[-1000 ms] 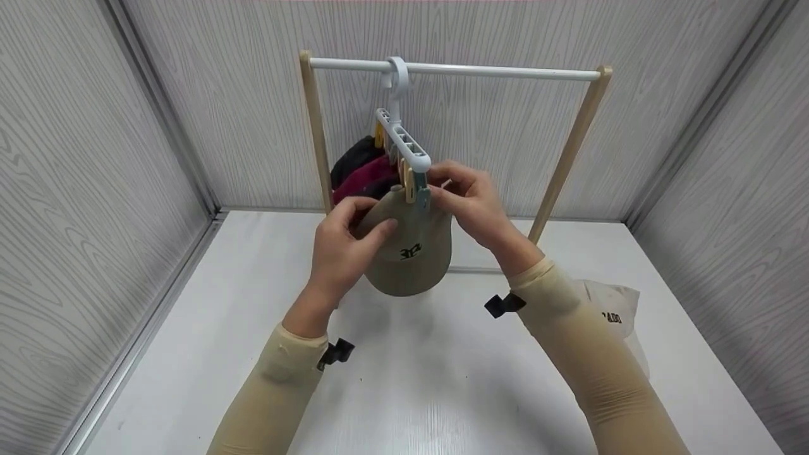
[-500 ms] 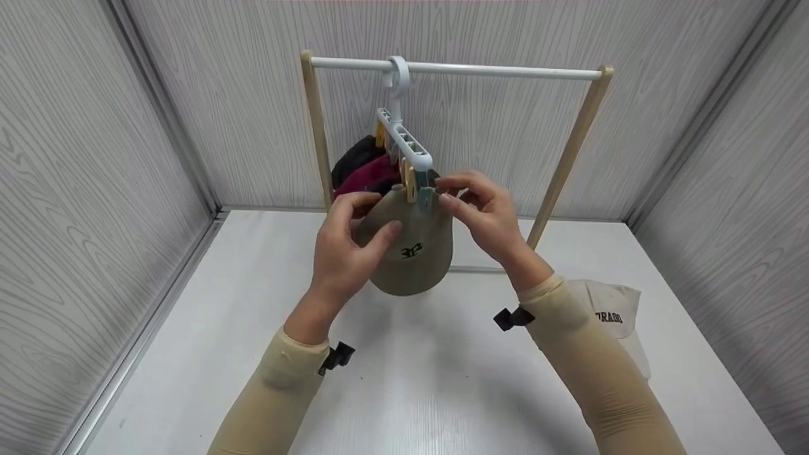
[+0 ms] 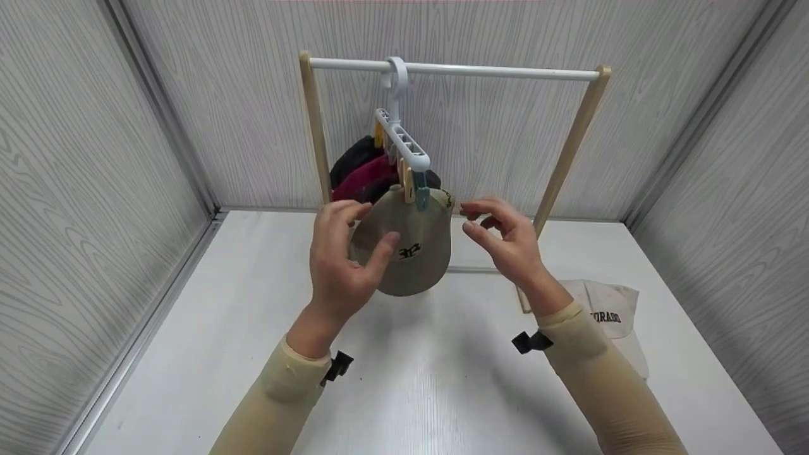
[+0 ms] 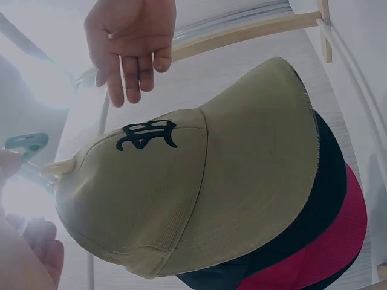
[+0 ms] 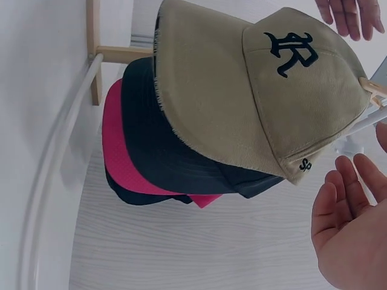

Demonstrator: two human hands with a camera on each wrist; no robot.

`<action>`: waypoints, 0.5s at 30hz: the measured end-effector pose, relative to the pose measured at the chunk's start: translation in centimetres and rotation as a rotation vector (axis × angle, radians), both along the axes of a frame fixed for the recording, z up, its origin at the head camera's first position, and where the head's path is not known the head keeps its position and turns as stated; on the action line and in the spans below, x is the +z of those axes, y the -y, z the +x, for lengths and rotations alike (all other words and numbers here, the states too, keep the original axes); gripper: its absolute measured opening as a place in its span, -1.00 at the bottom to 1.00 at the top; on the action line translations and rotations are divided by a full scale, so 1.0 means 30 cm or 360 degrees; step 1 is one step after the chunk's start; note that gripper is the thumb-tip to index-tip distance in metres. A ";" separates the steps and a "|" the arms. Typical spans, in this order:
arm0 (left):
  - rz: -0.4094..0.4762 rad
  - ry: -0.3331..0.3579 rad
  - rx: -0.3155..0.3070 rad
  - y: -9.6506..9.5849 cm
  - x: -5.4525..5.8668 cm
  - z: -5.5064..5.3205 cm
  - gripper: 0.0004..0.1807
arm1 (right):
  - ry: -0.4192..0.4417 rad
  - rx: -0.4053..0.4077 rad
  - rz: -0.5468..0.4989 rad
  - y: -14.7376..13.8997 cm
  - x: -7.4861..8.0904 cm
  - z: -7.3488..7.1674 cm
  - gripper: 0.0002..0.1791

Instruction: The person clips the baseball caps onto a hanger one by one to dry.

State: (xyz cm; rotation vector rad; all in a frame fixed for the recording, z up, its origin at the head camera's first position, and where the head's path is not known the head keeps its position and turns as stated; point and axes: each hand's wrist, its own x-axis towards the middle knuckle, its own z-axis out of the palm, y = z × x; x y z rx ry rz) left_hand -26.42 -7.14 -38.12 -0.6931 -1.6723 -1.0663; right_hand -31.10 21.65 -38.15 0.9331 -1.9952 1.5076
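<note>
A khaki baseball cap [image 3: 420,268] with a dark embroidered letter hangs brim down from a pale yellow clip [image 3: 409,183] at the near end of a white hanger [image 3: 404,139]. Beside that clip is a teal clip [image 3: 421,196]. My left hand [image 3: 341,259] is at the cap's left side, thumb in front of it and fingers relaxed, holding nothing. To the right of the cap, my right hand [image 3: 509,243] hovers apart from it with loosely bent fingers and nothing in them. Behind hang dark navy [image 5: 169,151] and magenta [image 5: 118,139] caps, partly hidden.
The hanger hooks over the white bar [image 3: 493,71] of a rack with wooden posts [image 3: 572,145]. A cream cap [image 3: 613,303] with dark lettering lies on the white table [image 3: 430,392] at the right, partly behind my right forearm. Wood-patterned walls enclose the table.
My right hand has left the clips and cap edge and moved right and down. My left hand's fingers have loosened from the cap's side. The khaki cap stays hanging.
</note>
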 end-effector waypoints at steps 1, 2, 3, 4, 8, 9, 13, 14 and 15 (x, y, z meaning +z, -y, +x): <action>-0.0016 -0.0018 0.0001 -0.002 -0.003 0.005 -0.48 | -0.0003 -0.0005 -0.0003 -0.007 -0.007 0.005 -0.69; -0.0034 -0.0040 0.0000 -0.005 -0.007 0.011 -0.48 | -0.0005 -0.0009 -0.0011 -0.014 -0.014 0.009 -0.69; -0.0053 -0.0068 -0.0003 -0.009 -0.011 0.017 -0.48 | -0.0008 -0.0011 -0.0015 -0.020 -0.021 0.015 -0.69; -0.0071 -0.0098 -0.0008 -0.013 -0.014 0.023 -0.49 | -0.0008 -0.0015 -0.0017 -0.027 -0.027 0.020 -0.69; -0.0172 -0.0247 -0.0025 -0.034 -0.030 0.041 -0.52 | 0.0005 -0.0049 -0.0014 -0.057 -0.054 0.039 -0.68; -0.0205 -0.0284 -0.0027 -0.039 -0.035 0.043 -0.53 | 0.0009 -0.0058 -0.0009 -0.065 -0.060 0.043 -0.68; -0.0349 -0.0365 -0.0049 -0.062 -0.058 0.049 -0.58 | 0.0026 -0.0087 0.0005 -0.096 -0.082 0.059 -0.67; -0.0381 -0.0365 -0.0060 -0.069 -0.065 0.051 -0.58 | 0.0031 -0.0092 0.0005 -0.105 -0.088 0.062 -0.67; -0.0409 -0.0358 -0.0074 -0.076 -0.073 0.053 -0.59 | 0.0031 -0.0099 0.0009 -0.114 -0.093 0.065 -0.66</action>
